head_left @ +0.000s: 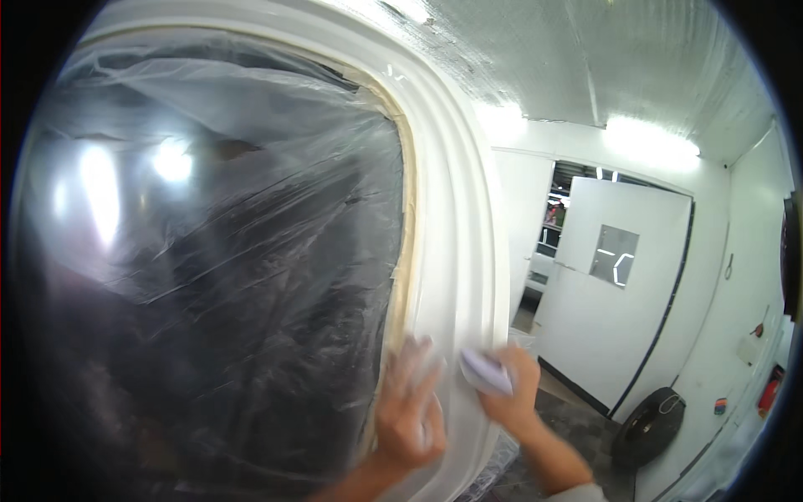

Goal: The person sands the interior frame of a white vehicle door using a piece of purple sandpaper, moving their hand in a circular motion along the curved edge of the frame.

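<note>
My right hand point(512, 393) grips a flat lavender pad point(485, 372) and holds it against the outer edge of a white ribbed vehicle frame point(452, 251). The pad's exact kind is not clear. Beside it, my left hand point(407, 414) rests on the same frame, fingers stretched upward and apart, near the tape edge; motion smears it a little. A strip of beige masking tape point(408, 201) runs along the inner side of the frame. It borders clear plastic sheeting point(251, 276) that covers the dark window opening.
A white door point(619, 293) with a small window stands ajar at the right. A tire point(648, 428) leans by the wall. Lit tubes point(652, 142) shine along the ceiling's edge. More crumpled plastic point(493, 468) lies below the frame, above the dark floor point(577, 443).
</note>
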`<state>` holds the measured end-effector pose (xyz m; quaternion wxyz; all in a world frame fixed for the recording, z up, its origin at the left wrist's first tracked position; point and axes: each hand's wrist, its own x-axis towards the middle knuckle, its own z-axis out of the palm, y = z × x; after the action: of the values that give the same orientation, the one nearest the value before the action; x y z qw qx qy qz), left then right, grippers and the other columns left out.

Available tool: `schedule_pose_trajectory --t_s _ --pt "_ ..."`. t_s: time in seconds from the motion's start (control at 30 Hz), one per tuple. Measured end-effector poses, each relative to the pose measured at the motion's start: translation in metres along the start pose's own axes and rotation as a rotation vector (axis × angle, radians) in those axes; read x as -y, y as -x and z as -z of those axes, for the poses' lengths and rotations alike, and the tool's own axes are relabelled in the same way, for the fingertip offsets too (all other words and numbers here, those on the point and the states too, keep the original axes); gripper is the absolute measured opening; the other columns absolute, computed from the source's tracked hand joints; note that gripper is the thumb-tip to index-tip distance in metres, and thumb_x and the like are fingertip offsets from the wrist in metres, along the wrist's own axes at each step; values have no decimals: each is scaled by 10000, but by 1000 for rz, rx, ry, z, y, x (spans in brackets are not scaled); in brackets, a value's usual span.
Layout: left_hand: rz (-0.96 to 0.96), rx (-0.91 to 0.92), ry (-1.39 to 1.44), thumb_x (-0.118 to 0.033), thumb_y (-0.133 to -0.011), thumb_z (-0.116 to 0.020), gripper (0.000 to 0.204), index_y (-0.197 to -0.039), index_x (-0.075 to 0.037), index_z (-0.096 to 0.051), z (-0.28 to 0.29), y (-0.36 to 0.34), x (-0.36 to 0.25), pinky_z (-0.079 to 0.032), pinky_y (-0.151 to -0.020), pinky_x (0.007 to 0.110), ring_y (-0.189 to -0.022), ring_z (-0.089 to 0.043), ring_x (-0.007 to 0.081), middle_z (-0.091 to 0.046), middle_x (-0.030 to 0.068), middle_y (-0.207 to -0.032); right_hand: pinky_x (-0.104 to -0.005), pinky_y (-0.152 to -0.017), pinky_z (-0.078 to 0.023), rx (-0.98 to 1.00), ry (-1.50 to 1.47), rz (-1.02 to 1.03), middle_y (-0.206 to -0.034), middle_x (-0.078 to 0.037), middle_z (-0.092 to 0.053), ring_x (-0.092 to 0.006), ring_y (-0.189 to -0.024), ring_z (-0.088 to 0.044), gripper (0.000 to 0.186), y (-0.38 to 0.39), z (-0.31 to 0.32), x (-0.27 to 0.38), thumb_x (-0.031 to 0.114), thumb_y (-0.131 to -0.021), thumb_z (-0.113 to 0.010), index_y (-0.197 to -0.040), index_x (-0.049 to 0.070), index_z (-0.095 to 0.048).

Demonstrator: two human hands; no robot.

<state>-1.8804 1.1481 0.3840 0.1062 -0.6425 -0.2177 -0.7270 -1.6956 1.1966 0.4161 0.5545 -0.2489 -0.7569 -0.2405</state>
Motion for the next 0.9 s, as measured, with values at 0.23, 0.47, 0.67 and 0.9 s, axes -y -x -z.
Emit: schedule_pose_trajectory --t_s 0.23,0.47,0.67,0.9 --pt "-429 18 -623 -198 -950 -505 436 -1299 60 -549 -35 -254 51 -281 -1161 537 -1392 -387 426 -476 255 -1447 -386 -831 -483 -430 -457 -1016 -1004 -171 -648 -294 -920 -610 283 198 18 33 91 -866 -663 -1124 -23 -643" --pt "-549 120 -1200 -227 -1009 -425 496 -1387 93 -450 -62 -305 73 -268 -1168 530 -1419 -329 428 -409 261 -1495 -364 -969 -475 -103 -629 -1601 -1289 -169 -570 -218 -1163 -552 365 318 34 11 165 -1005 -549 -1299 -51 -531" --pt "-415 312 -1028 -119 -919 -505 510 -1346 155 -453 -89 -168 41 -285 -1166 527 -1372 -382 473 -403 340 -1459 -330 -893 -522 -302 -810 -1445 -1232 -134 -618 -208 -1099 -594 280 356 -10 -31 103 -977 -603 -1220 -36 -599" --pt "-281 577 -1384 -292 -1028 -397 601 -1530 9 -261 -61 -184 17 -175 -1197 571 -1480 -213 423 -188 193 -1626 -537 -879 -486 150 -113 -547 -1130 -201 -660 -364 -994 -638 379 390 -27 -70 26 -904 -627 -1281 -7 -609"
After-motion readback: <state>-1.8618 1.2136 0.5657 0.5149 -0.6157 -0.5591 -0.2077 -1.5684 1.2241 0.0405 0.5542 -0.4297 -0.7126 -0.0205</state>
